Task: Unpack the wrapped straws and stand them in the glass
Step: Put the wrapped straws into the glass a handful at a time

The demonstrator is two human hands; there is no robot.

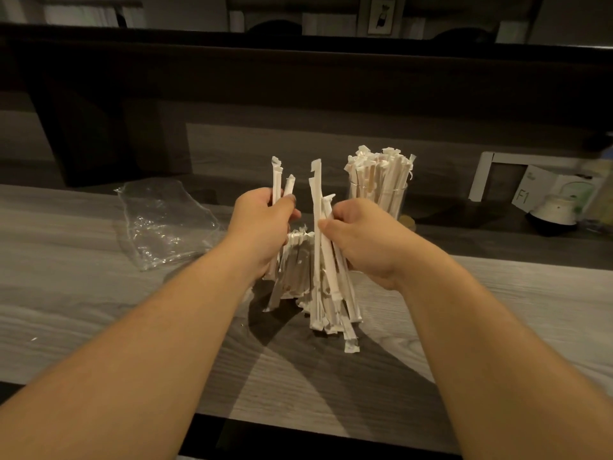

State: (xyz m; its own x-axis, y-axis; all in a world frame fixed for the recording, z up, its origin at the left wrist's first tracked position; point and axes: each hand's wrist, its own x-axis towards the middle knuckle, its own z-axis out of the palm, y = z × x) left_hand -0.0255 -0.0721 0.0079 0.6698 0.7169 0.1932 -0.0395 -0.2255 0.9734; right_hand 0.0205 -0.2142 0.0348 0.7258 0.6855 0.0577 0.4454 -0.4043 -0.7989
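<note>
Straws (326, 260) stand clutched in right grip (361, 240), fewer in left grip (262, 227).

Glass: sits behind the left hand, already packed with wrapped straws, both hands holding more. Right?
Not quite. The head view shows the glass behind the right hand, not the left hand. The rest holds: it is already packed with wrapped straws, and both hands grip more.
</note>
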